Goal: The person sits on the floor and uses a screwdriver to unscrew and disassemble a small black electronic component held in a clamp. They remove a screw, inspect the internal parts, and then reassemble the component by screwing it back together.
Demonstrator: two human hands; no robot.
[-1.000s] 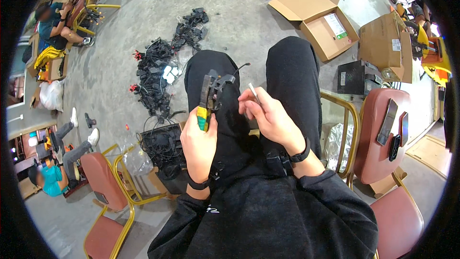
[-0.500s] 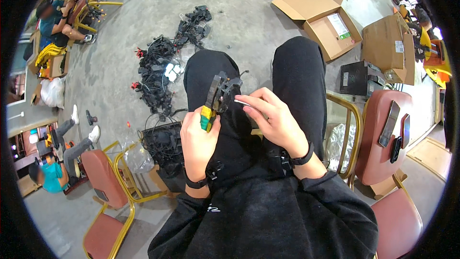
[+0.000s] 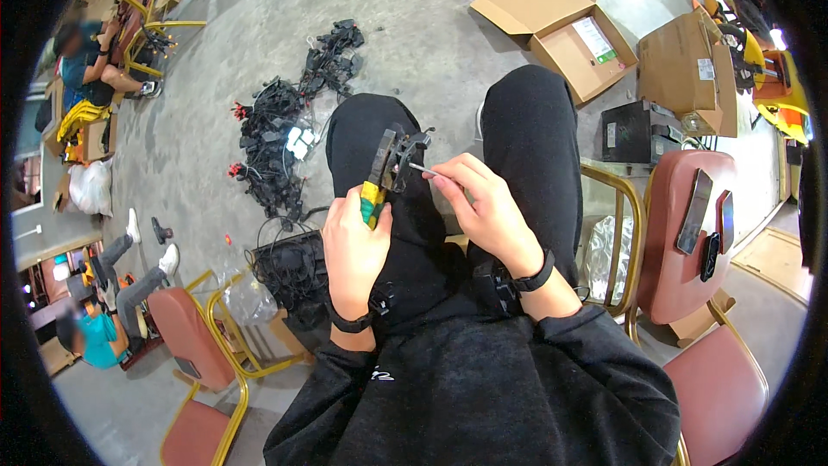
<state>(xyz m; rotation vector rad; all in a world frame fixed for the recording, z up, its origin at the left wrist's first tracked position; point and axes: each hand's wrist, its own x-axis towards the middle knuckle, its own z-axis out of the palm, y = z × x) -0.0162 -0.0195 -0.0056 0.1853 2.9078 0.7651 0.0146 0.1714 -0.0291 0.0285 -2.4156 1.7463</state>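
My left hand [image 3: 355,237] is closed round the yellow-and-green handles of a plier-like tool [image 3: 373,194] above my left knee. Its dark head points away from me, and a small black part [image 3: 410,155] sits against it; whether the jaws grip that part cannot be made out. To the right, my right hand [image 3: 483,207] pinches a thin grey rod-like piece [image 3: 421,169] between thumb and fingertips. The rod's far end reaches the black part, though contact is too small to tell.
Black cables and adapters [image 3: 274,138] lie heaped on the floor ahead to the left. An open cardboard box [image 3: 586,56] stands ahead right, near a black case [image 3: 634,134]. Phones [image 3: 694,211] rest on a chair [image 3: 668,276] at my right. Two people sit at the left.
The grey piece in my right hand now points more plainly at the black part, and the tool has turned slightly. The whole view has shifted a little.
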